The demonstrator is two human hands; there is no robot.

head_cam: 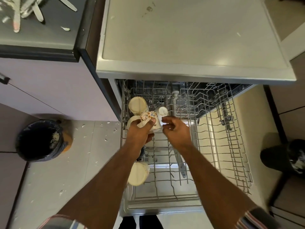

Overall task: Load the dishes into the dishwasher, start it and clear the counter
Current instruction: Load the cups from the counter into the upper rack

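— What have you got in your left hand (140, 129)?

— A floral-patterned cup (148, 116). My fingers and thumb are curled round it, and I hold it over the left side of the pulled-out dishwasher rack (214, 146).

— And your right hand (175, 129)?

— Its fingers are loosely bent and hold nothing. Its fingertips are just beside a white mug (160, 111) that sits upside down in the rack, just beyond them; I cannot tell whether they touch it.

— What else is close to the left hand?

— A cream bowl (137, 104) stands on edge in the rack just beyond that hand. Another cream bowl (138, 174) lies nearer me, below my left forearm. More crockery sits under the hand, mostly hidden by it.

— Anything farther off?

— Well to the left of my left hand, on the floor, a bin with a dark liner (39, 141), with white scraps scattered on the tiles around it. Far beyond and left of that hand, on the dark table (54, 38), lie blurred pieces of cutlery (38, 12). Beyond both hands is the grey dishwasher top (181, 38).
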